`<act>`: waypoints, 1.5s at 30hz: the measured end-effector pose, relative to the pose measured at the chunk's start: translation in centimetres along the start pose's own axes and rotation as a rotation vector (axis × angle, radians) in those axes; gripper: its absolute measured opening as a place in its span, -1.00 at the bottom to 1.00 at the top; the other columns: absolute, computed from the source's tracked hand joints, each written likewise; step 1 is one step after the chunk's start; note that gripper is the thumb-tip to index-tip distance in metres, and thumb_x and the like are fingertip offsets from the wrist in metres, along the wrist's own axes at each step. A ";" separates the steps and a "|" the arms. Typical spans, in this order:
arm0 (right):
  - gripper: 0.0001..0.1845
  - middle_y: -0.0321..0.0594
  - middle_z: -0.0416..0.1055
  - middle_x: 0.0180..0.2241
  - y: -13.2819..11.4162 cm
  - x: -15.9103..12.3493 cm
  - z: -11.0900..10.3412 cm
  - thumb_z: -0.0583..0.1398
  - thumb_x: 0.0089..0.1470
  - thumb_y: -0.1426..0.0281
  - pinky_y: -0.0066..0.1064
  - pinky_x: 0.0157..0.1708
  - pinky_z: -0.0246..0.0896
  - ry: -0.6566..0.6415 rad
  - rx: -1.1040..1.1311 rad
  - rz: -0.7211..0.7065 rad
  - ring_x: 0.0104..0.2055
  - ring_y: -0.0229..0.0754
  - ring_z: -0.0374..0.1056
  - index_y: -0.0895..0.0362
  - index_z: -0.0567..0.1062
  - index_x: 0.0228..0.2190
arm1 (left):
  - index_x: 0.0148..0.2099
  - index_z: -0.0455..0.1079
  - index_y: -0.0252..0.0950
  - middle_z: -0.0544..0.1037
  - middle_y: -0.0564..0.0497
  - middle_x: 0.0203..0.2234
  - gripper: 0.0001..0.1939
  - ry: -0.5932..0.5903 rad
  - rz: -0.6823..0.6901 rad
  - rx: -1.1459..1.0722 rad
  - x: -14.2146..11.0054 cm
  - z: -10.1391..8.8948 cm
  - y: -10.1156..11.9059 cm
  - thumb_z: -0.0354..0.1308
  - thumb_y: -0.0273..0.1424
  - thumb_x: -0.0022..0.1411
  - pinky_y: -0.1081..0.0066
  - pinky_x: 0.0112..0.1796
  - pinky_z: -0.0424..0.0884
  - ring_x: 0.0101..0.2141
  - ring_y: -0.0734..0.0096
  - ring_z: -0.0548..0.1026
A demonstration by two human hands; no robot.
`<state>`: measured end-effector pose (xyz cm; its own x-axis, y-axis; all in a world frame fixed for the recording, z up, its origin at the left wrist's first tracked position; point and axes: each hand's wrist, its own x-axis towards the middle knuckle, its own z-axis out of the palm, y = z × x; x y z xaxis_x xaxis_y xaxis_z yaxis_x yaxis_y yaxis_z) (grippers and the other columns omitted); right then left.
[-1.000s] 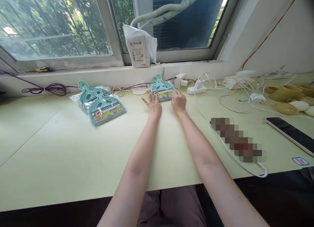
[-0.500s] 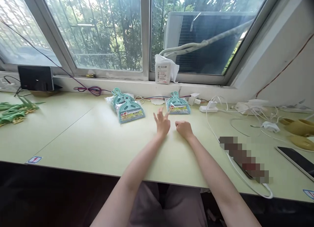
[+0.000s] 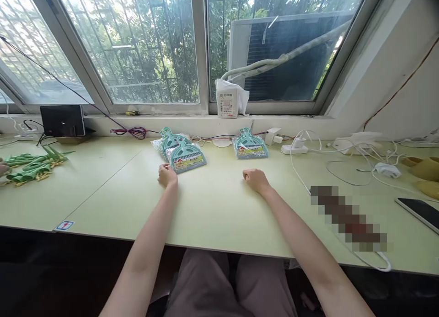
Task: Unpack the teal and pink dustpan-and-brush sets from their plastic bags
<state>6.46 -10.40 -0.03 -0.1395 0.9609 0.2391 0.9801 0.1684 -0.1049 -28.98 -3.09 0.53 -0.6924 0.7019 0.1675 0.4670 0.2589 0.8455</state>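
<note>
My left hand [image 3: 168, 175] is at the near left corner of the front dustpan-and-brush set [image 3: 188, 157], its fingers curled. Whether it grips the wrapping there I cannot make out. This set is light teal, wrapped in clear plastic with a printed label, and overlaps more teal sets [image 3: 166, 138] behind it. My right hand [image 3: 255, 179] rests on the table as a loose fist, with nothing visible in it. Beyond it, apart from the hand, lies another packaged dustpan-and-brush set [image 3: 251, 145] near the wall.
White cables and a power strip [image 3: 294, 148] lie at the right, beside a blurred-out object [image 3: 350, 218] and a dark-screened device [image 3: 420, 214]. Green and yellow items [image 3: 36, 166] lie at the left, near another person's hand [image 3: 3, 167]. A tablet [image 3: 62, 121] stands behind them.
My left hand has moved left from the middle of the table to the dustpan sets, its spread fingers now curled. My right hand has stayed put. Another person's hand appears at the left edge.
</note>
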 end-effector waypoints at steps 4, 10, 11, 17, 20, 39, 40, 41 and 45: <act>-0.70 -0.21 0.52 -0.42 -0.1 0.0 0.0 0.02 0.04 0.58 -0.41 -0.46 -0.15 -0.014 -0.012 -0.021 -0.38 -0.21 0.31 0.11 0.52 -0.45 | -0.13 0.35 -0.24 0.41 -0.26 0.01 -0.78 0.032 0.051 0.108 -0.5 0.6 0.0 0.13 -0.23 0.24 0.05 0.05 0.21 0.08 -0.04 0.34; -0.71 -0.22 0.51 -0.43 -0.1 0.1 -0.1 0.02 0.03 0.60 -0.43 -0.47 -0.15 -0.024 -0.003 -0.035 -0.41 -0.22 0.29 0.12 0.51 -0.46 | -0.25 0.34 -0.24 0.38 -0.25 -0.01 -0.86 0.056 0.131 0.146 -0.8 0.5 0.3 0.21 -0.35 0.14 0.06 0.03 0.23 0.10 -0.10 0.28; -0.71 -0.23 0.50 -0.44 0.0 0.1 -0.1 0.02 0.03 0.61 -0.43 -0.48 -0.15 -0.026 0.000 -0.039 -0.41 -0.23 0.29 0.12 0.51 -0.46 | -0.28 0.33 -0.25 0.39 -0.23 -0.04 -0.89 0.073 0.167 0.123 -0.9 0.6 0.4 0.20 -0.38 0.14 0.07 0.03 0.23 0.08 -0.08 0.29; -0.71 -0.23 0.50 -0.43 -0.1 0.2 0.0 0.03 0.04 0.61 -0.43 -0.47 -0.14 -0.030 0.002 -0.041 -0.40 -0.23 0.30 0.12 0.50 -0.46 | -0.43 0.18 -0.25 0.36 0.03 -0.43 -0.85 -0.161 0.192 -0.323 -2.6 2.0 1.5 0.14 -0.47 0.08 0.35 -0.21 0.34 -0.36 0.36 0.40; -0.71 -0.22 0.51 -0.42 -0.1 0.3 0.0 0.03 0.05 0.61 -0.43 -0.46 -0.12 -0.037 0.002 -0.041 -0.38 -0.22 0.32 0.12 0.51 -0.44 | -0.26 0.23 -0.24 0.38 0.06 -0.38 -0.78 -0.306 0.029 -0.623 -2.9 2.9 1.8 0.15 -0.51 -0.01 0.48 -0.39 0.29 -0.45 0.50 0.36; -0.63 -0.07 0.38 0.07 -5.9 -0.8 -0.5 0.14 0.24 0.24 -0.22 0.02 0.09 0.204 0.246 -0.380 0.10 -0.03 0.25 0.11 0.42 0.03 | 0.24 0.18 -0.27 0.54 -0.07 -0.10 -0.15 -1.036 -0.108 -0.897 -7.6 2.9 3.5 0.18 -0.58 -0.19 0.37 -0.33 0.44 -0.25 0.27 0.56; -0.59 -0.07 0.36 0.10 -6.7 -1.0 -0.3 0.16 0.22 0.27 -0.21 0.04 0.07 0.195 0.241 -0.397 0.12 -0.02 0.23 0.11 0.39 0.07 | 0.22 0.20 -0.28 0.55 -0.08 -0.11 -0.19 -1.049 -0.099 -0.913 -7.6 2.7 3.6 0.20 -0.57 -0.17 0.37 -0.31 0.44 -0.24 0.26 0.56; -0.55 -0.06 0.34 0.12 -7.5 -1.2 -0.2 0.18 0.21 0.29 -0.20 0.05 0.06 0.189 0.230 -0.409 0.14 -0.01 0.22 0.12 0.35 0.11 | 0.19 0.23 -0.30 0.56 -0.08 -0.12 -0.23 -1.064 -0.090 -0.928 -7.5 2.6 3.6 0.21 -0.55 -0.16 0.37 -0.31 0.44 -0.25 0.27 0.56; -0.43 -0.04 0.29 0.16 -9.1 -2.0 -0.1 0.19 0.19 0.36 -0.20 0.04 0.02 0.214 0.180 -0.401 0.16 0.00 0.18 0.13 0.24 0.20 | 0.01 0.38 -0.38 0.59 -0.07 -0.30 -0.45 -1.189 -0.074 -0.923 -7.6 2.1 3.6 0.24 -0.51 -0.12 0.37 -0.35 0.42 -0.36 0.30 0.55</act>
<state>-2.17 -13.82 0.51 -0.4504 0.7490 0.4860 0.8124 0.5696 -0.1251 -20.89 -6.07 1.23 0.3493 0.9370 -0.0029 -0.3619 0.1377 0.9220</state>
